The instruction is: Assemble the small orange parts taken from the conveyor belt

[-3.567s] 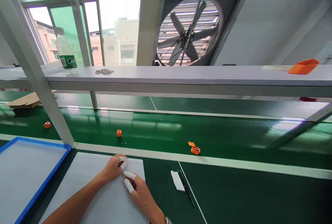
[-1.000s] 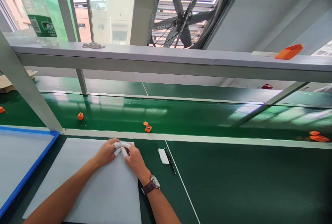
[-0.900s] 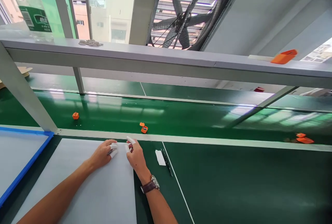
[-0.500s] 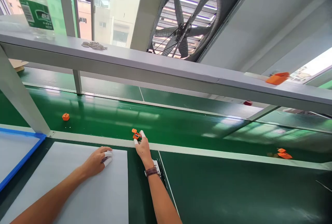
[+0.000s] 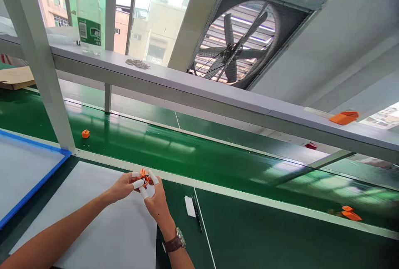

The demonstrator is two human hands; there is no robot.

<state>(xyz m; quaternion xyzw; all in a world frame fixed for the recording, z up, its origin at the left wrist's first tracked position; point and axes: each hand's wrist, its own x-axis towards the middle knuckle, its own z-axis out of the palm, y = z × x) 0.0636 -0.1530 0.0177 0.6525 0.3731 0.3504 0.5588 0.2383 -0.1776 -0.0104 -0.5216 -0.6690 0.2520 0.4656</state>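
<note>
Both hands meet over the far right part of a white sheet (image 5: pixel 102 215) on the green table. Between them is a small orange plastic case (image 5: pixel 144 173) with its lid raised and something dark and white inside, too small to make out. My left hand (image 5: pixel 122 186) pinches its left side with thumb and forefinger. From the right, my right hand (image 5: pixel 156 201) holds the case between thumb and forefinger. White finger cots cover the thumb and forefinger of each hand. The fingers hide part of the case.
Beyond a pale rail runs a green belt (image 5: pixel 205 155), carrying an orange piece (image 5: pixel 85 133) at left and an open orange case (image 5: pixel 351 213) at right. A shelf (image 5: pixel 202 88) with a bottle (image 5: pixel 89 20) crosses above. Right of the sheet lie a white card (image 5: pixel 189 206) and dark thin tools.
My right hand has brought the orange case from the belt's near edge back over the sheet. My left hand has lifted to grip it too. The view has shifted.
</note>
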